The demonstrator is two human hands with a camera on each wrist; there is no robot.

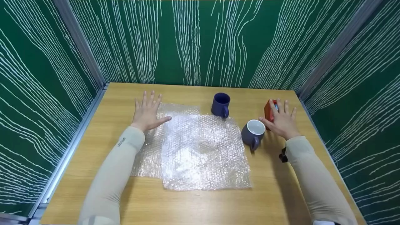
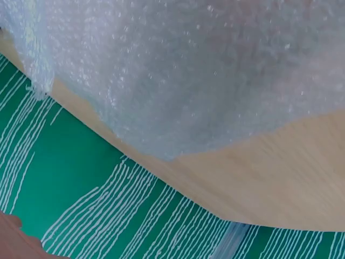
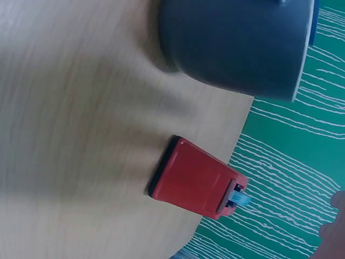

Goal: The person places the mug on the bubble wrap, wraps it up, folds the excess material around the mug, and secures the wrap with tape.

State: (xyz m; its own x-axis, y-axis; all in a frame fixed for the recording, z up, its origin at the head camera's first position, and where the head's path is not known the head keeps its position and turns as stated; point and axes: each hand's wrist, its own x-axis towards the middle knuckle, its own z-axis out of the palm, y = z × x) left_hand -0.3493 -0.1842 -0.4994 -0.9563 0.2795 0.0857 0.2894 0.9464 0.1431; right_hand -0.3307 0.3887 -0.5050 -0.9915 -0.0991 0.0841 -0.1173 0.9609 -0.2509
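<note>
My left hand, fingers spread, hovers over the left edge of the bubble wrap and holds nothing. The wrap lies in overlapping sheets on the table; the left wrist view shows its edge close up. With fingers spread too, my right hand is above and partly in front of a red tape dispenser; the right wrist view shows the dispenser standing apart from the fingers. Left of that hand stands a grey-blue mug with a white inside. A dark blue mug stands farther back, at the wrap's far edge.
The wooden table is bounded by green panels with white wavy lines at the back and sides. Metal posts rise at the back corners. Both mug handles point toward the near side.
</note>
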